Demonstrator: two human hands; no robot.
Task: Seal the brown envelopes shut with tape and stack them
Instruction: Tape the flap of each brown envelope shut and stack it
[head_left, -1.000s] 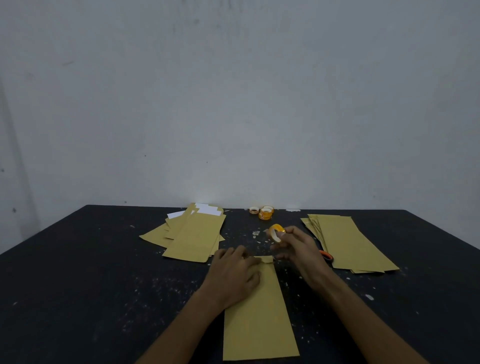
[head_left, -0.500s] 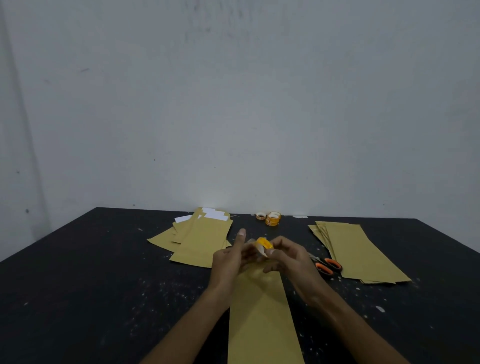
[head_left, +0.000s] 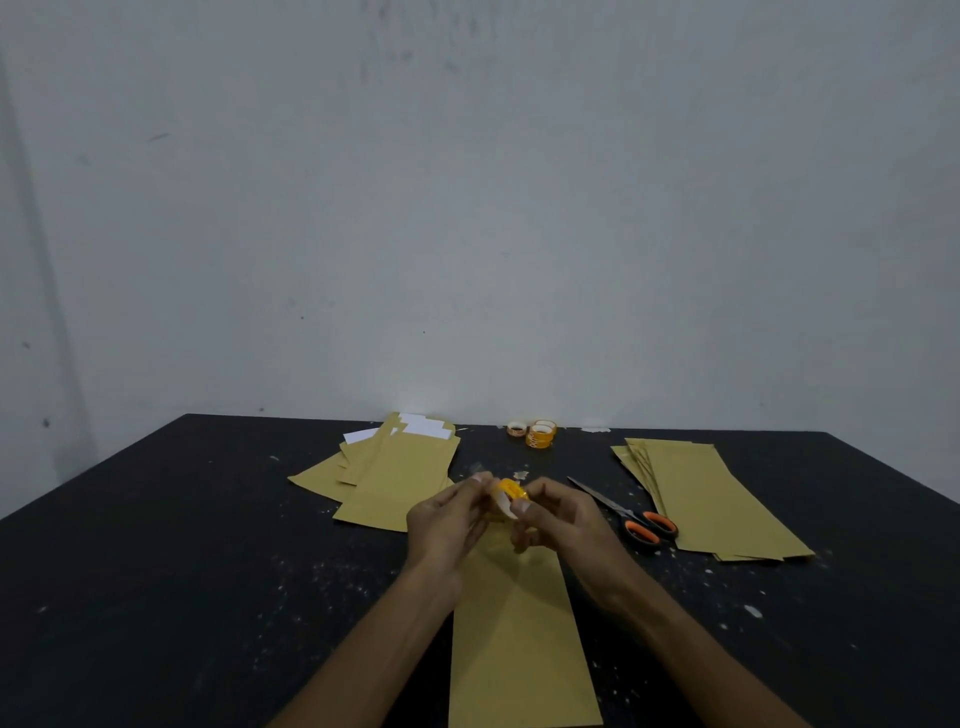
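A brown envelope (head_left: 522, 639) lies lengthwise on the black table (head_left: 156, 597) right in front of me. Above its far end, both hands meet around a small orange tape roll (head_left: 511, 491). My right hand (head_left: 558, 517) grips the roll between thumb and fingers. My left hand (head_left: 449, 519) pinches the loose end of the tape at the roll's left side. A fanned pile of brown envelopes (head_left: 395, 478) with white paper sticking out lies at the back left. A neater stack of brown envelopes (head_left: 711, 499) lies at the right.
Orange-handled scissors (head_left: 631, 517) lie between my right hand and the right stack, blades pointing to the far left. Spare tape rolls (head_left: 537, 432) sit at the table's far edge by the grey wall. White specks dot the tabletop.
My left hand lifted off the envelope's flap and came up to the tape roll. Both hands now hold the roll above the envelope, and the scissors are uncovered.
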